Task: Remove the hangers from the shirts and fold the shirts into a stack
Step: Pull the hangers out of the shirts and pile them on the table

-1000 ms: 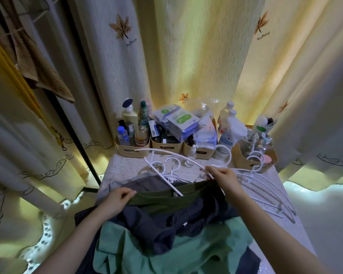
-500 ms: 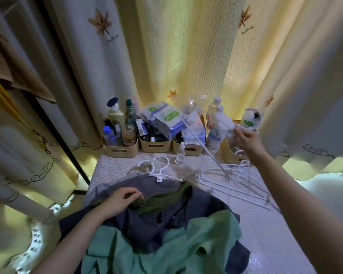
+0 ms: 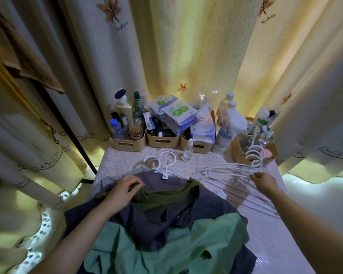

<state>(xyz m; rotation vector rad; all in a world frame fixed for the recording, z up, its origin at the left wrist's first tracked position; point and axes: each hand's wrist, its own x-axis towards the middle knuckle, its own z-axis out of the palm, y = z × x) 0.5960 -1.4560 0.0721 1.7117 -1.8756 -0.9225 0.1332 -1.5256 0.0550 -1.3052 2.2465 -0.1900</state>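
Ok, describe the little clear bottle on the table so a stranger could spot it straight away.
Find the row of beige baskets at the back of the table. Standing alone before them, right of the white hanger hooks, is the little clear bottle: see-through, white-topped, smaller than the bottles behind.
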